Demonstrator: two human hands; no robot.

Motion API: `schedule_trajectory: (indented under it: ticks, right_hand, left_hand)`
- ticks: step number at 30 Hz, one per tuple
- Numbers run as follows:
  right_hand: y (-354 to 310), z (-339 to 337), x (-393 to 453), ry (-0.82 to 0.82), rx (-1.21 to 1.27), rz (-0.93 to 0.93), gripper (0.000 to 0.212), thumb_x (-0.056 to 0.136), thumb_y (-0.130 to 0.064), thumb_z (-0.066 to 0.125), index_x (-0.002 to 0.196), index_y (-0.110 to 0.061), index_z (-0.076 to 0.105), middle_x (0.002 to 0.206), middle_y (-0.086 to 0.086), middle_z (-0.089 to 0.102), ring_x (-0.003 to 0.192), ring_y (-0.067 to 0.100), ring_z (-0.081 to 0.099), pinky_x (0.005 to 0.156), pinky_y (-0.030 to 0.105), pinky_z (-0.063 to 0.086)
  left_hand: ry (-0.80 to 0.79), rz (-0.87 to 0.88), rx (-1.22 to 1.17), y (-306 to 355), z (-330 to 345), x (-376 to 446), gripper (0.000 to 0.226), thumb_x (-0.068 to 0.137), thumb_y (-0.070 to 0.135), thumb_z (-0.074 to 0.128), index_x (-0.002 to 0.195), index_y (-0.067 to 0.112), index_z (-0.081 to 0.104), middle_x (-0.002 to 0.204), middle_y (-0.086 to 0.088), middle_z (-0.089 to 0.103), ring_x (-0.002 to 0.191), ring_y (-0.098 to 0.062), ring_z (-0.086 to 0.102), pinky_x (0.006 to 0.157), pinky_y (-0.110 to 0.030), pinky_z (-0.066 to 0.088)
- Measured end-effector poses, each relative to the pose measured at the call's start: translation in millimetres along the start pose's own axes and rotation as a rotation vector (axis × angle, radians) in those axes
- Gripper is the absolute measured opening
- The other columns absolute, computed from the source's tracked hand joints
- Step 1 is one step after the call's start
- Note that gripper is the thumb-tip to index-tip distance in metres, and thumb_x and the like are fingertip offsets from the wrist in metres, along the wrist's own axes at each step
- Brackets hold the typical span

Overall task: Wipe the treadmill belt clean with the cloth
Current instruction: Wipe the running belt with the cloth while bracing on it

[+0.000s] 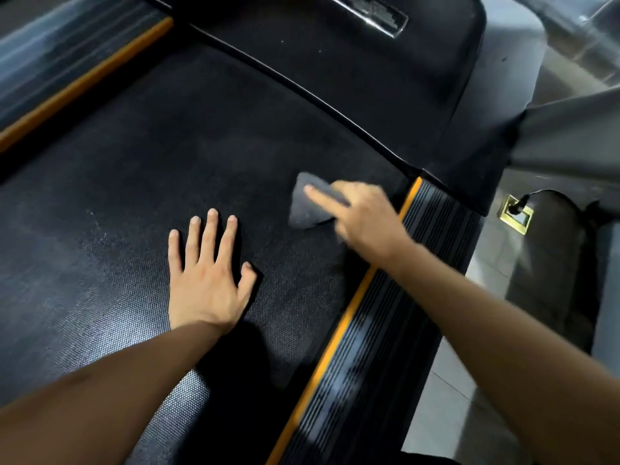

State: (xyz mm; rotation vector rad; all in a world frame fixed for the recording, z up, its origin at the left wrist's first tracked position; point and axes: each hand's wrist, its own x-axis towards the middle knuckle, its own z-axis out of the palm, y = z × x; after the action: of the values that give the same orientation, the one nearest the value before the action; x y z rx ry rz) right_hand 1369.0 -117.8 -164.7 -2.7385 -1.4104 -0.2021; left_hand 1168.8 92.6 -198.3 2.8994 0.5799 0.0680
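The black textured treadmill belt point(141, 182) fills the middle of the view. A small grey cloth point(307, 206) lies on it near the right rail. My right hand point(364, 216) presses down on the cloth with the index finger stretched across it; the hand is motion-blurred. My left hand point(208, 273) lies flat on the belt, fingers spread, a little left of the cloth and apart from it.
Ribbed side rails with orange stripes run along the belt's right point(379, 344) and far left point(67, 85). The black motor cover point(385, 82) borders the belt ahead. To the right are the grey floor point(446, 411) and a brass floor socket point(516, 214).
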Motion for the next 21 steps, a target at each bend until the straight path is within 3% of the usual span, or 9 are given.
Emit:
schedule_trajectory:
  ticks: [3, 7, 10, 13, 16, 18, 21]
  right_hand:
    - [54, -2, 9, -0.004, -0.195, 0.311, 0.076, 0.077, -0.008, 0.072, 0.146, -0.028, 0.047, 0.116, 0.017, 0.06, 0.093, 0.038, 0.057, 0.076, 0.045, 0.05]
    - [31, -4, 24, -0.135, -0.117, 0.567, 0.074, 0.088, -0.012, 0.062, 0.153, -0.032, 0.032, 0.124, 0.017, 0.051, 0.103, 0.037, 0.05, 0.09, 0.045, 0.042]
    - [-33, -7, 8, -0.018, 0.016, 0.494, 0.066, 0.084, -0.01, 0.059, 0.146, -0.028, 0.046, 0.115, 0.018, 0.056, 0.095, 0.038, 0.052, 0.083, 0.045, 0.044]
    - [-106, -1, -22, 0.004, 0.142, 0.255, 0.057, 0.083, -0.014, 0.058, 0.138, -0.027, 0.055, 0.11, 0.014, 0.06, 0.091, 0.036, 0.053, 0.08, 0.046, 0.043]
    - [-88, 7, -24, -0.007, 0.124, 0.012, 0.055, 0.089, -0.016, 0.049, 0.141, -0.032, 0.052, 0.109, 0.009, 0.061, 0.087, 0.034, 0.053, 0.075, 0.041, 0.04]
    - [-31, 9, -11, 0.018, 0.059, 0.056, 0.055, 0.09, -0.014, 0.045, 0.141, -0.032, 0.052, 0.107, 0.014, 0.061, 0.084, 0.036, 0.055, 0.073, 0.042, 0.047]
    - [44, -7, 11, -0.052, -0.096, 0.424, 0.064, 0.089, -0.009, 0.061, 0.147, -0.03, 0.045, 0.114, 0.019, 0.056, 0.092, 0.04, 0.054, 0.077, 0.05, 0.051]
  left_hand:
    - [0.005, -0.002, -0.01, 0, 0, 1, 0.074, 0.093, 0.048, 0.037, 0.161, 0.019, 0.026, 0.169, -0.01, 0.021, 0.157, -0.033, 0.015, 0.127, -0.057, 0.006]
    - [0.003, -0.002, -0.001, -1, 1, 1, 0.074, 0.094, 0.048, 0.037, 0.161, 0.019, 0.025, 0.17, -0.011, 0.02, 0.157, -0.033, 0.014, 0.127, -0.057, 0.005]
    - [0.005, -0.005, -0.001, 0, 1, 0, 0.075, 0.093, 0.048, 0.037, 0.161, 0.019, 0.025, 0.17, -0.011, 0.02, 0.157, -0.034, 0.014, 0.127, -0.057, 0.005]
    - [-0.003, 0.001, 0.014, -1, 1, 2, 0.076, 0.092, 0.047, 0.038, 0.161, 0.019, 0.025, 0.17, -0.012, 0.02, 0.157, -0.035, 0.015, 0.126, -0.058, 0.006]
    - [-0.009, -0.005, 0.017, -1, 0, 0, 0.076, 0.092, 0.048, 0.037, 0.161, 0.02, 0.025, 0.17, -0.01, 0.019, 0.157, -0.033, 0.014, 0.127, -0.056, 0.006]
    - [-0.01, -0.011, 0.01, 1, 0, 1, 0.075, 0.093, 0.048, 0.037, 0.162, 0.02, 0.024, 0.17, -0.009, 0.019, 0.158, -0.032, 0.013, 0.127, -0.056, 0.005]
    - [-0.006, -0.012, 0.002, 1, 0, 2, 0.074, 0.094, 0.048, 0.036, 0.162, 0.021, 0.023, 0.17, -0.009, 0.018, 0.158, -0.031, 0.012, 0.127, -0.055, 0.004]
